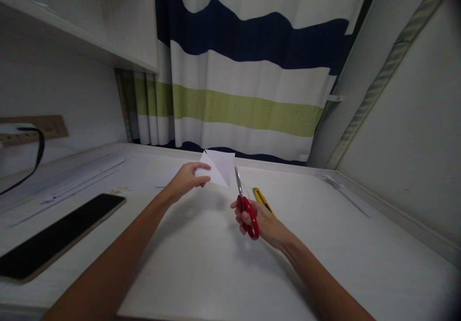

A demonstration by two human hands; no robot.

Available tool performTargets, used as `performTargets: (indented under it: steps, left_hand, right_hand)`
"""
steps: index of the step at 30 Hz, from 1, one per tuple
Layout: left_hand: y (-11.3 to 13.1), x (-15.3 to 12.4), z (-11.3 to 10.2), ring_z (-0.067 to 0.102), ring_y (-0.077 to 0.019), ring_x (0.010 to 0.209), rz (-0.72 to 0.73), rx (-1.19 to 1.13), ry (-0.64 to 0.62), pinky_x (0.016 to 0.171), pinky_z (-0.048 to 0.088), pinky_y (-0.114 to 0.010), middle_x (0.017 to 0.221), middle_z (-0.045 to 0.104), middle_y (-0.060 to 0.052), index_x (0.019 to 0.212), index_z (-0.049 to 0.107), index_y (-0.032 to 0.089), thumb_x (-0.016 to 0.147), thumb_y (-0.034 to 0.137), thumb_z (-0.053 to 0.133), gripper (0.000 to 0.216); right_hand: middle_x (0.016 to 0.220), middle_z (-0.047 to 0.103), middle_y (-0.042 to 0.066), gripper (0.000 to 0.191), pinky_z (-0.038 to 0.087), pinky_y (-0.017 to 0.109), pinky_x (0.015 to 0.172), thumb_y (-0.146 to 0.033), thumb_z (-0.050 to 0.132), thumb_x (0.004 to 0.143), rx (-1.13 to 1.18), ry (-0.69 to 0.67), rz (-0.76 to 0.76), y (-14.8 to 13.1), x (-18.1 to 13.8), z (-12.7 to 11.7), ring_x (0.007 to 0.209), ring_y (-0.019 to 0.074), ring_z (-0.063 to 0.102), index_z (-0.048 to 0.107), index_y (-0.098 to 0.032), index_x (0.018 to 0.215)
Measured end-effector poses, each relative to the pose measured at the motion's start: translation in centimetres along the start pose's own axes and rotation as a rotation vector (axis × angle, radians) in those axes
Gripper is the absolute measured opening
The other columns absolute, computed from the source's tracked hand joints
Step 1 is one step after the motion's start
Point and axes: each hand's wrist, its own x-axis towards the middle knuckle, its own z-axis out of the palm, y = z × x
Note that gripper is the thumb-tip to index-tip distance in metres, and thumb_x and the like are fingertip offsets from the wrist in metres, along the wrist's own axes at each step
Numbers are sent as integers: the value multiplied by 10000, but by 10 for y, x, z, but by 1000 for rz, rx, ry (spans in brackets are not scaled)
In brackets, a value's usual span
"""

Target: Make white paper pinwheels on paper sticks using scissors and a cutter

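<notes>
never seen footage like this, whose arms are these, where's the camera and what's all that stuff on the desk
There is no machine here. The two bare arms belong to one person, and the single picture comes from a camera worn on that person's head, looking forward and down. That is why the arms reach in from the bottom edge.

The left hand pinches a folded white paper, held up above the white desk. The right hand grips red-handled scissors, with the blades pointing up beside the paper's right edge. Whether they touch it is hard to tell.

On the desk lie a yellow utility knife, just behind the right hand, and a dark flat device at the left. A striped curtain hangs behind.
</notes>
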Motion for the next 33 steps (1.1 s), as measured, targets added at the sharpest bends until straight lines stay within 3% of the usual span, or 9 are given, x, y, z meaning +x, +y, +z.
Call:
performTargets:
  steps: [3, 6, 8, 10, 16, 21, 27, 33]
  left_hand:
    - [0, 0, 0, 419, -76, 434, 0, 6, -1, 424, 309, -178, 472, 502, 34, 954, 531, 108, 614, 219, 540, 357]
    - [0, 0, 0, 418, -77, 437, -13, 16, 2, 429, 312, -180, 475, 503, 31, 952, 528, 104, 612, 212, 539, 356]
    - [0, 0, 0, 422, -79, 439, -12, 15, -2, 429, 314, -182, 474, 501, 32, 949, 530, 104, 612, 212, 537, 354]
    - [-1, 0, -1, 424, -79, 441, -3, 10, -5, 430, 315, -182, 475, 499, 33, 948, 532, 106, 612, 212, 536, 353]
    - [-4, 1, -2, 439, -86, 450, 0, 0, -10, 431, 320, -189, 489, 500, 28, 958, 531, 108, 607, 227, 544, 371]
    - [-1, 0, -4, 433, -80, 448, -10, -31, -5, 440, 324, -186, 487, 496, 31, 940, 540, 113, 605, 221, 546, 352]
    - [2, -1, -5, 410, -68, 438, -17, -55, -34, 432, 301, -179, 475, 486, 37, 938, 539, 108, 612, 200, 541, 339]
    - [3, -2, 1, 417, -70, 439, -20, -60, -89, 414, 288, -179, 482, 478, 39, 932, 540, 111, 612, 204, 537, 333]
  right_hand:
    - [519, 349, -72, 324, 244, 169, 354, -390, 540, 679, -17, 196, -10, 3, 7, 1, 393, 36, 292, 467, -139, 868]
    - [545, 347, -66, 342, 249, 172, 374, -382, 583, 633, -50, 396, -31, 7, 12, -2, 435, 49, 315, 447, -149, 844]
    - [579, 355, -60, 363, 270, 181, 395, -392, 592, 616, -95, 456, -25, 8, 13, -5, 458, 56, 321, 429, -162, 846]
    - [602, 364, -55, 381, 291, 189, 422, -400, 574, 632, -147, 408, 1, 9, 10, -9, 479, 62, 334, 414, -171, 890]
    - [716, 417, -12, 444, 317, 206, 493, -396, 602, 616, -298, 93, 119, 3, -6, -13, 583, 82, 386, 457, -167, 968]
    - [596, 387, -34, 398, 229, 196, 412, -473, 476, 701, -121, -97, 212, 4, -6, -11, 473, 61, 322, 476, -135, 912]
    - [655, 455, 5, 356, 277, 187, 416, -431, 511, 701, 51, -95, 259, 8, -6, -14, 486, 56, 378, 483, -122, 876]
    - [678, 462, 17, 443, 305, 182, 424, -492, 524, 658, 111, -118, 276, 2, -8, -11, 499, 55, 402, 501, -108, 879]
